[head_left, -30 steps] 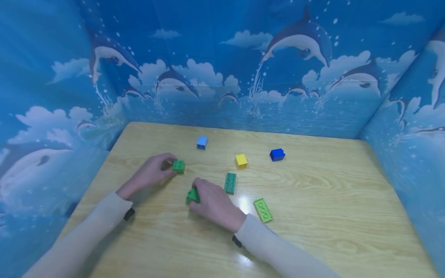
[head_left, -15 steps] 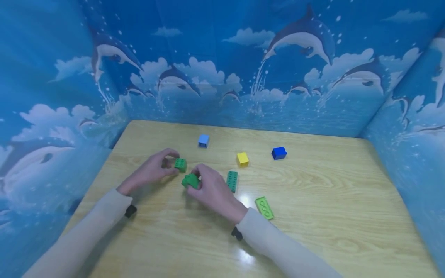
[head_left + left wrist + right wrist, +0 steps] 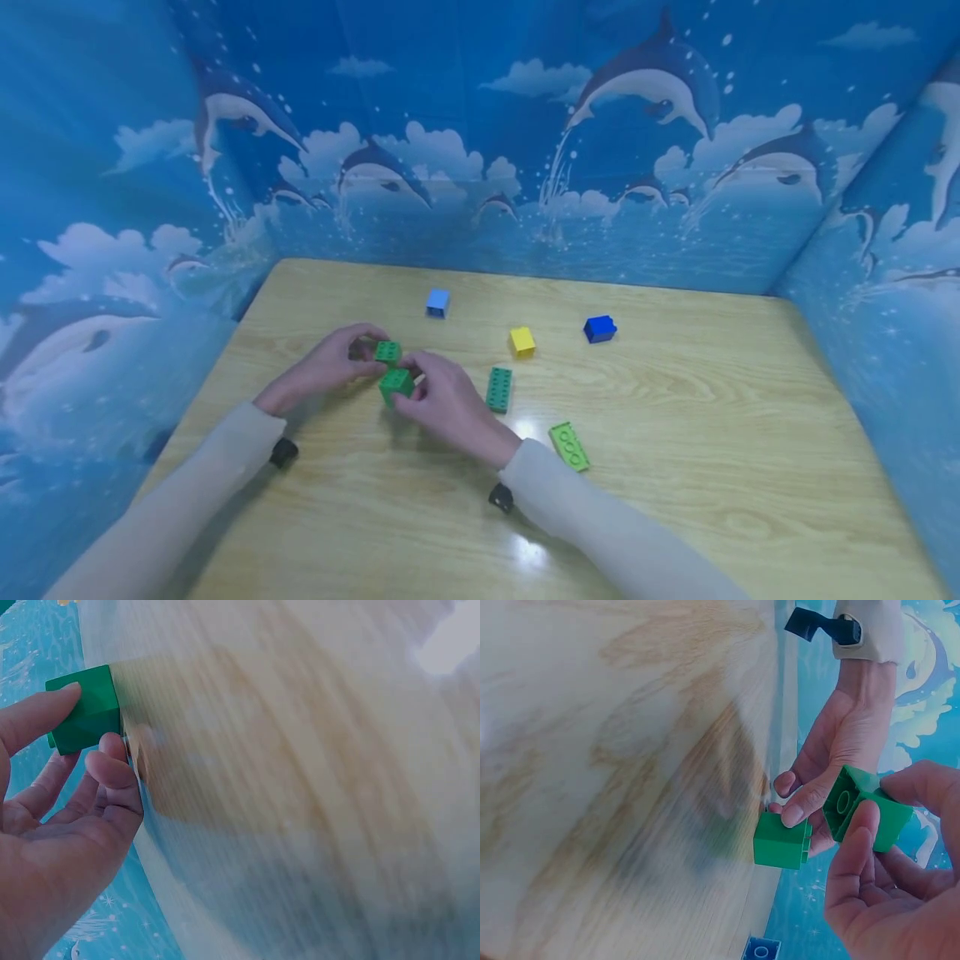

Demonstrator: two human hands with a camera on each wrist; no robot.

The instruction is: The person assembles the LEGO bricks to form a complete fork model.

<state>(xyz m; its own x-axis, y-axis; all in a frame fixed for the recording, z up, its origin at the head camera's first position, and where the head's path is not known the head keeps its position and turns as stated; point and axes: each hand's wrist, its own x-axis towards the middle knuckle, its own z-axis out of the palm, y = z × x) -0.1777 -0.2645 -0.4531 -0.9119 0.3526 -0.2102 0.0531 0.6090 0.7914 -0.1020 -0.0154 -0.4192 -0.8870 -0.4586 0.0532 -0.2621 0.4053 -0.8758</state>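
Spanning the far, left and right sides: blue dolphin backdrop [image 3: 450,108]. Within it, wooden tabletop [image 3: 712,433]. Left hand [image 3: 326,367] pinching one green block [image 3: 387,352]; right hand [image 3: 453,404] pinching a second green block [image 3: 395,385], thumb and fingers on each. Second block raised, just nearer than the first, hollow underside toward the tabletop. Right of the hands: lime brick [image 3: 570,447], near, hollow side up; long green brick [image 3: 498,390], farther left, studs up. Beyond these, left to right: light blue block [image 3: 438,303], yellow block [image 3: 522,342], dark blue block [image 3: 599,329].
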